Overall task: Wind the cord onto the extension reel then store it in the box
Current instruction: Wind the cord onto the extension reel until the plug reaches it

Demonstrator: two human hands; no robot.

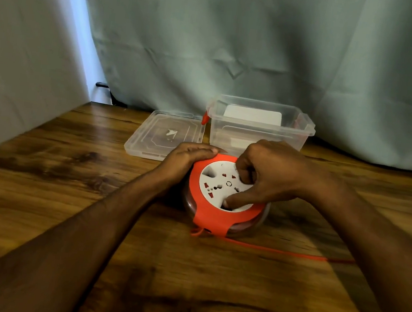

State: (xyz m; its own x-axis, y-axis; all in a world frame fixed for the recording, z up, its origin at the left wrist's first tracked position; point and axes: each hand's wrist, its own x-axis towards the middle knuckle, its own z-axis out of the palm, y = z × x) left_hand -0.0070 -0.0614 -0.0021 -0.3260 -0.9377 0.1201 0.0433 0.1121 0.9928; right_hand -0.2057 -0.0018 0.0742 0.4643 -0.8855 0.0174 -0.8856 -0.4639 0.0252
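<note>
A: The reel [226, 196] lies flat on the table [67, 191], near the open box [259, 128]. The left hand [189, 156] curls over its rim; the right hand [261, 177] hooks fingers into the white face.

B: Risk?

A: The cord [291, 252] trails right; it could snag or slip off the table. No readable writing.
</note>
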